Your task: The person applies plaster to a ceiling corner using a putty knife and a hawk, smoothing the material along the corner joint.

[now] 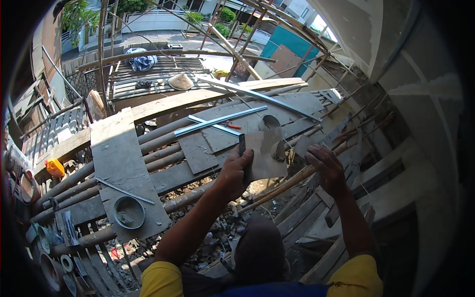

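My left hand (231, 173) is closed round the dark handle of a wide, flat metal scraper (262, 166), held up in front of me. A lump of grey paste (278, 153) clings near the right edge of its blade. Just to the right, my right hand (326, 166) is closed on a smaller putty knife (300, 147), its grey blade pointing toward the paste. Whether the two blades touch I cannot tell. Behind the scraper, a round metal bowl (270, 122) sits on the boards, partly hidden. An orange-handled tool (232, 125) lies left of it.
Boards (114, 148) rest on bamboo poles over rubble. Blue-white metal profiles (222, 120) lie crossed beyond my hands. At left stand a second bowl (129, 213) with paste, a thin strip (124, 191) and an orange container (54, 168). A wall (420, 109) rises at right.
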`<action>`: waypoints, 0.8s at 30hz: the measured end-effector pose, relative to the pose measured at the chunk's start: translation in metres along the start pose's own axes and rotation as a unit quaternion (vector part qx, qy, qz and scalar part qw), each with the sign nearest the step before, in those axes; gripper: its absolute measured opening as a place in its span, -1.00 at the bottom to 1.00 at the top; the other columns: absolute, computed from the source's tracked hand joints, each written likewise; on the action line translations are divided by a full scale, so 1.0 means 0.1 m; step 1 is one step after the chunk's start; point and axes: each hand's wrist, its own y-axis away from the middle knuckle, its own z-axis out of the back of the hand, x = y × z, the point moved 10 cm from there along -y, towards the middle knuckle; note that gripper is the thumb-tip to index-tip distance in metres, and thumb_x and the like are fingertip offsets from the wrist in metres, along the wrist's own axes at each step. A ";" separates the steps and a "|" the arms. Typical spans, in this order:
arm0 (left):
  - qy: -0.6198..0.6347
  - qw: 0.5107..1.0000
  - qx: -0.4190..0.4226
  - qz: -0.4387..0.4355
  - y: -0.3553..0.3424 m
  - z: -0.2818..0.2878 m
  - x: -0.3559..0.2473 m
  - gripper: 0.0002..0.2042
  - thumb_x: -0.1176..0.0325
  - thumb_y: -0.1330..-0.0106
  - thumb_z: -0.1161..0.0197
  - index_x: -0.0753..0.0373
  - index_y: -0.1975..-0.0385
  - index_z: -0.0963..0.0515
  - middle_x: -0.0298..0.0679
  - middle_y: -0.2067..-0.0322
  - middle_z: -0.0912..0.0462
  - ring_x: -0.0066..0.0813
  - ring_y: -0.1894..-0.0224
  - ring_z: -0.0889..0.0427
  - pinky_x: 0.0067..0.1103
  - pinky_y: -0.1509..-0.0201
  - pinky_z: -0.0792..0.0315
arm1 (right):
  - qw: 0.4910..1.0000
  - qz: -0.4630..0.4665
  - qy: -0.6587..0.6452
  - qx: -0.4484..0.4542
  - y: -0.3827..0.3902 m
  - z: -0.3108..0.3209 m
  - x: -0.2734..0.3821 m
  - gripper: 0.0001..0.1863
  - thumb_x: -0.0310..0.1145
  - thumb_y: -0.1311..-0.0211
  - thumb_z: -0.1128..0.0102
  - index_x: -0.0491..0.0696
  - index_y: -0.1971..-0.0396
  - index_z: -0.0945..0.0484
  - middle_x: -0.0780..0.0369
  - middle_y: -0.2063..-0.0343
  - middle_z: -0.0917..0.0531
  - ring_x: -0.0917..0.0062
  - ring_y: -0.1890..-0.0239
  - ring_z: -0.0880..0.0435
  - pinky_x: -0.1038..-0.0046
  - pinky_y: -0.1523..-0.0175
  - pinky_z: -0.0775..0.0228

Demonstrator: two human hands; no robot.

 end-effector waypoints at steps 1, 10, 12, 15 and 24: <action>-0.024 0.999 0.006 -0.027 0.00 -0.03 -0.09 -0.62 0.32 -0.46 0.09 0.30 -0.20 -0.16 -0.12 -0.01 -0.44 -0.33 -0.02 -0.55 -0.41 -0.07 -0.54 | 1.000 -0.009 -0.013 -0.017 -0.03 0.09 -0.05 -0.70 -0.53 -0.21 0.00 -0.04 0.07 -0.57 0.16 0.03 -0.57 0.25 -0.11 -0.51 0.18 -0.23 -0.36; -0.168 0.978 0.018 -0.121 0.08 -0.25 -0.39 -0.65 0.32 -0.44 0.05 0.32 -0.15 -0.20 -0.07 0.01 -0.44 -0.33 0.00 -0.55 -0.44 -0.01 -0.57 | 0.971 0.159 0.097 0.152 -0.46 0.31 0.54 -0.77 -0.36 -0.23 -0.07 0.17 0.15 -0.62 0.35 0.09 -0.60 0.42 -0.12 -0.49 -0.02 -0.32 -0.17; -0.110 0.984 0.007 -0.136 0.17 -0.29 -0.53 -0.66 0.35 -0.45 0.08 0.34 -0.15 -0.20 -0.07 -0.02 -0.42 -0.31 -0.01 -0.54 -0.40 -0.07 -0.54 | 0.962 0.151 0.144 0.176 -0.60 0.50 0.45 -0.79 -0.32 -0.20 -0.10 0.19 0.18 -0.62 0.41 0.10 -0.61 0.47 -0.12 -0.48 -0.03 -0.32 -0.15; -0.102 0.975 0.007 -0.196 0.32 -0.28 -0.80 -0.68 0.37 -0.45 0.12 0.33 -0.14 -0.20 -0.08 0.00 -0.43 -0.26 -0.01 -0.54 -0.34 -0.08 -0.55 | 0.989 0.084 0.108 0.049 -1.01 1.27 0.25 -0.72 -0.51 -0.15 -0.11 0.07 0.14 -0.61 0.29 0.15 -0.64 0.40 0.00 -0.58 0.15 -0.20 -0.36; -0.088 0.976 0.030 -0.198 0.12 -0.32 -0.55 -0.67 0.39 -0.44 0.10 0.29 -0.16 -0.19 -0.07 0.00 -0.41 -0.24 0.00 -0.54 -0.31 -0.05 -0.56 | 0.887 -0.057 0.128 -0.440 -2.13 4.44 0.22 -0.71 -0.44 -0.27 -0.02 -0.19 0.05 -0.53 0.13 0.48 -0.63 0.48 0.43 -0.66 0.41 0.23 -0.49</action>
